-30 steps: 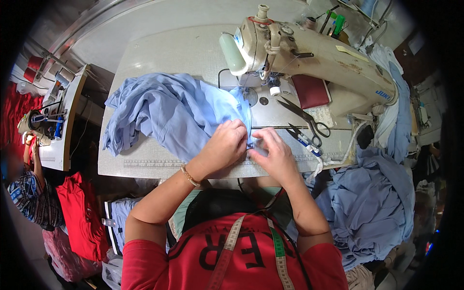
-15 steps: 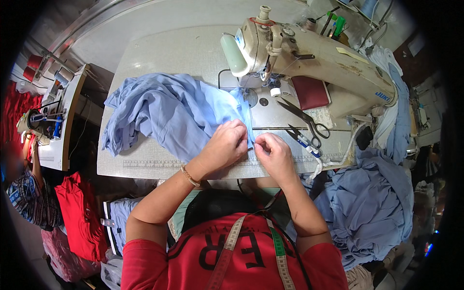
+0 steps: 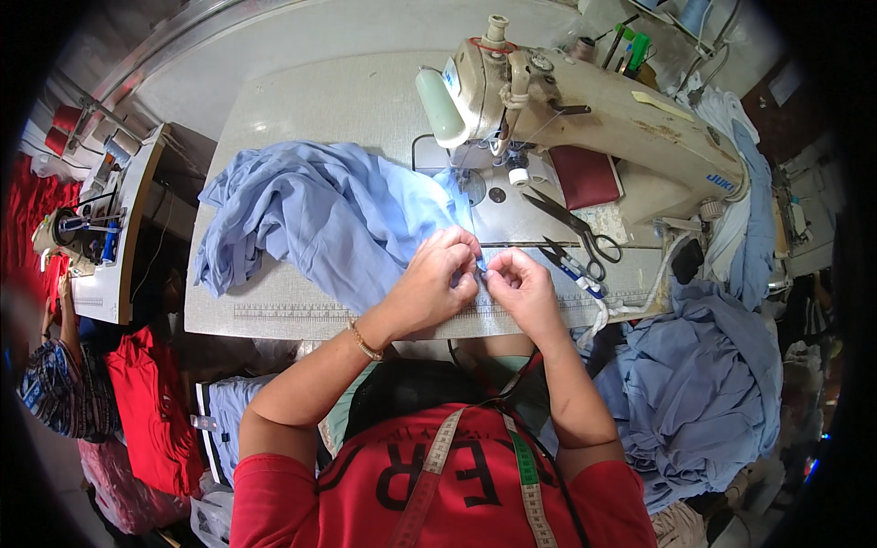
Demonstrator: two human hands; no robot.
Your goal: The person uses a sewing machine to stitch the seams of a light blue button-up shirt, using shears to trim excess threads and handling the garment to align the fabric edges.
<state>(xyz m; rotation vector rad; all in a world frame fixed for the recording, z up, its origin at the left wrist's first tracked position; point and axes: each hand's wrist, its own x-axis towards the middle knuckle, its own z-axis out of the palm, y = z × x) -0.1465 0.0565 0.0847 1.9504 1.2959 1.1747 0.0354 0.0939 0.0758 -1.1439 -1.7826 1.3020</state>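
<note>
A crumpled light blue cloth (image 3: 301,210) lies on the table of the sewing machine (image 3: 603,119), its right end by the needle plate. My left hand (image 3: 443,274) is closed on the cloth's near right edge, fingers bent. Facing it, my right hand (image 3: 519,285) pinches the tip of the same edge between thumb and forefinger. The bit between the two hands is small and partly covered by fingers. Beside my right hand lie blue-and-white thread snips (image 3: 575,269) and dark scissors (image 3: 575,222).
A dark red flat piece (image 3: 585,177) rests under the machine arm. A heap of blue cloth (image 3: 694,393) hangs at the right of the table. Further left, another person's arm (image 3: 68,315) works at a second machine (image 3: 68,233), near red cloth (image 3: 151,411).
My left hand has turned slightly, its fingers now reaching higher and further right. My right hand has shifted a little right. The cloth has barely moved.
</note>
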